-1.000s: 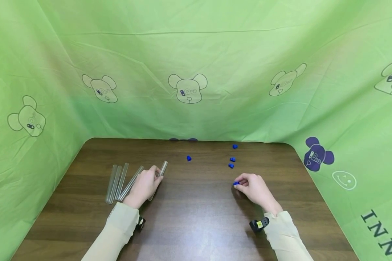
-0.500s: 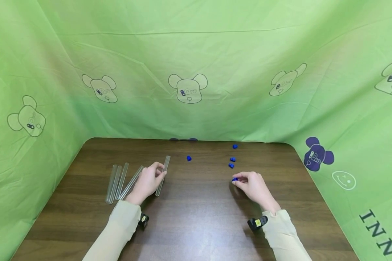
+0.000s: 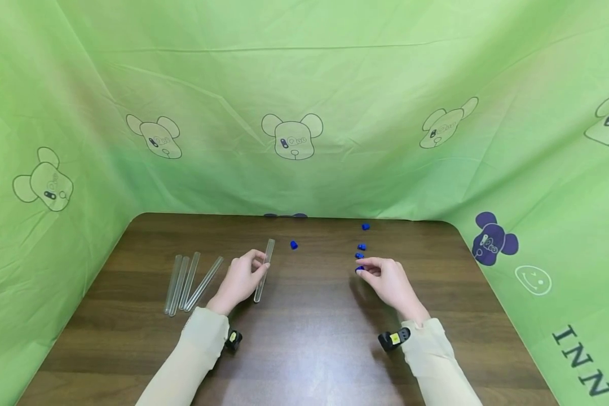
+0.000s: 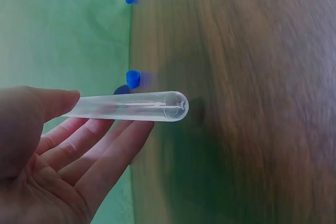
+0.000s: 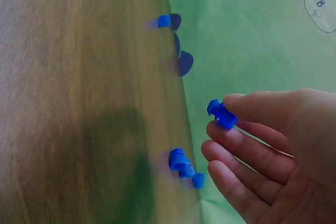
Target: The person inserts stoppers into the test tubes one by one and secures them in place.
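My left hand pinches a clear test tube between thumb and fingers, raised off the table. Its rounded end points toward the camera side in the left wrist view. Across from it, my right hand holds a small blue stopper between thumb and index finger, in the air. Beyond the right hand lie three more blue stoppers in a loose row. Another single blue stopper lies just right of the held tube's upper end.
Several clear test tubes lie side by side on the left of the brown wooden table, some slanted. A green printed cloth hangs around the back and sides of the table.
The left hand has lifted the test tube and carried it right and slightly away. The right hand has moved a little forward and left with its stopper.
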### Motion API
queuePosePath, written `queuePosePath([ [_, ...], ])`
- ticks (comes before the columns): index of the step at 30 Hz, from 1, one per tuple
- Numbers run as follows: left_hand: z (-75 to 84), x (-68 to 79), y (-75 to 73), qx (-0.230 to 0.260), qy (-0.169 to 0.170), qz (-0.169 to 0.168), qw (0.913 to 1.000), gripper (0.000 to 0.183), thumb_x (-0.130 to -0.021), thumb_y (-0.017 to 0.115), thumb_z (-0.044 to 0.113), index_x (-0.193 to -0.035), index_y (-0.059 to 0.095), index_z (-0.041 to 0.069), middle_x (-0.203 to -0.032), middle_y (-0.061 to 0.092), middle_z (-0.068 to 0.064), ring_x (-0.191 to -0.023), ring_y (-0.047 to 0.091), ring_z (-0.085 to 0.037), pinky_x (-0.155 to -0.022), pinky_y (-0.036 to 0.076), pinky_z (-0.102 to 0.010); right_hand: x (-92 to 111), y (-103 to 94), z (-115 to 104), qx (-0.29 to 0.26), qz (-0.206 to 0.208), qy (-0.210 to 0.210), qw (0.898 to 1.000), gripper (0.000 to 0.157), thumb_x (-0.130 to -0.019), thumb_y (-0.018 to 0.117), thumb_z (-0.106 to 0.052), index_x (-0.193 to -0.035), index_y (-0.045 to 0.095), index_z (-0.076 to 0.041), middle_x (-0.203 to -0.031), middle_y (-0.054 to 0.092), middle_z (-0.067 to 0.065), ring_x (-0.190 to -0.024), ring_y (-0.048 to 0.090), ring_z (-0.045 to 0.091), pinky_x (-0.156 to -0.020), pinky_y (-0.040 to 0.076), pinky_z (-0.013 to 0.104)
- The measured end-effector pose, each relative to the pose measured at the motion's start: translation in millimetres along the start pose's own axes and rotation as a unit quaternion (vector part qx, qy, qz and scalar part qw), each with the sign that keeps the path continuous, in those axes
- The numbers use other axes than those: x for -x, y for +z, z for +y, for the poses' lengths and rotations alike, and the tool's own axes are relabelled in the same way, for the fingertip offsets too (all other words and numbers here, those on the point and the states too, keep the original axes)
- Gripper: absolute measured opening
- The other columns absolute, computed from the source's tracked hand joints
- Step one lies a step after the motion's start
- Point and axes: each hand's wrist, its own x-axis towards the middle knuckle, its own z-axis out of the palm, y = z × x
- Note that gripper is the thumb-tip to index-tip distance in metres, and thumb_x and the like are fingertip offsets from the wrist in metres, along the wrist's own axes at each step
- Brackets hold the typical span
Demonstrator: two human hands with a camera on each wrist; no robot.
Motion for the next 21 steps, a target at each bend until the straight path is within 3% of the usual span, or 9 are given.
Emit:
queuePosePath([
  [5, 4.1, -0.6, 7.5, 0.056, -0.014, -0.011, 0.9983, 0.017, -0.098, 0.069, 0.012, -0.112, 0.067, 0.002, -0.083, 0.071, -0.005, -0.052, 0.064, -0.012, -0.056, 0.057, -0.03, -7.9, 2.4, -3.9, -0.032, 0.017, 0.009, 0.999, 0.02, -0.088, 0.079, -0.003, -0.106, 0.071, 0.001, -0.092, 0.074, 0.007, -0.083, 0.071, 0.022, -0.076, 0.06, 0.032],
  [8, 6.0, -0.9, 12.0, 0.096, -0.029, -0.021, 0.9947, 0.018, -0.099, 0.068, 0.01, -0.114, 0.066, 0.001, -0.083, 0.071, -0.007, -0.051, 0.065, -0.014, -0.05, 0.058, -0.028, -13.0, 3.3, -6.9, -0.044, 0.023, 0.012, 0.999, 0.018, -0.088, 0.08, -0.004, -0.102, 0.069, 0.0, -0.092, 0.073, 0.008, -0.084, 0.071, 0.023, -0.078, 0.06, 0.032],
  [14, 8.7, -0.8, 17.2, 0.15, -0.047, -0.042, 0.9866, 0.018, -0.099, 0.066, 0.007, -0.116, 0.064, -0.001, -0.085, 0.071, -0.012, -0.055, 0.068, -0.019, -0.05, 0.059, -0.031, -21.3, 3.9, -13.9, -0.056, 0.018, 0.018, 0.998, 0.013, -0.089, 0.079, -0.006, -0.1, 0.071, -0.002, -0.092, 0.073, 0.007, -0.085, 0.071, 0.022, -0.079, 0.06, 0.032],
  [21, 10.9, 0.5, 20.6, 0.174, -0.047, -0.07, 0.9811, 0.026, -0.093, 0.066, 0.0, -0.118, 0.062, -0.003, -0.088, 0.069, -0.01, -0.06, 0.069, -0.021, -0.053, 0.061, -0.033, -29.6, 5.0, -23.3, -0.075, 0.012, 0.02, 0.997, 0.017, -0.09, 0.079, -0.008, -0.105, 0.073, 0.0, -0.095, 0.074, 0.009, -0.086, 0.072, 0.024, -0.079, 0.059, 0.03],
])
